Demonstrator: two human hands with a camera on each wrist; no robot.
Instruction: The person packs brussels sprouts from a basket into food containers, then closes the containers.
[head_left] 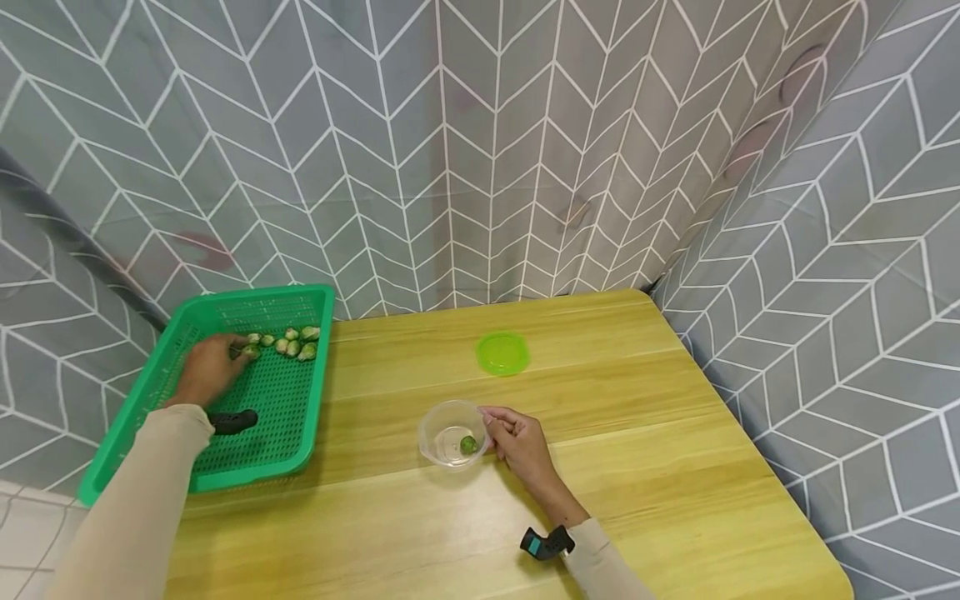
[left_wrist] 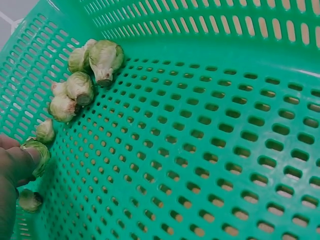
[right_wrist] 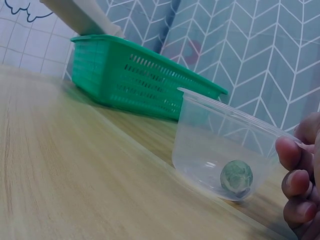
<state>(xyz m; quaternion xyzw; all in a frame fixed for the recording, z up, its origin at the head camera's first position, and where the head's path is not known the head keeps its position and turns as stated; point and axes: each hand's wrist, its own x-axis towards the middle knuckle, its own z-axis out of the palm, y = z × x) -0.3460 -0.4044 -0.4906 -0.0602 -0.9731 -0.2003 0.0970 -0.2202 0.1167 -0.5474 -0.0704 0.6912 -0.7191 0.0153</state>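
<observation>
Pinching sprout [left_wrist: 44, 162] near far edge of basket [head_left: 322, 375], left hand [head_left: 208, 367] could drop it if pinch slackens; right hand [head_left: 525, 450], gripping rim of clear cup [right_wrist: 197, 140], could spill second sprout [head_left: 468, 445] by tugging.

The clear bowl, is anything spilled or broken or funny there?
Nothing stands out. The clear bowl sits upright, with no crack I can see, and the right hand holds its rim. One sprout is inside; none show spilled on the table. The green lid lies off, farther back.
</observation>
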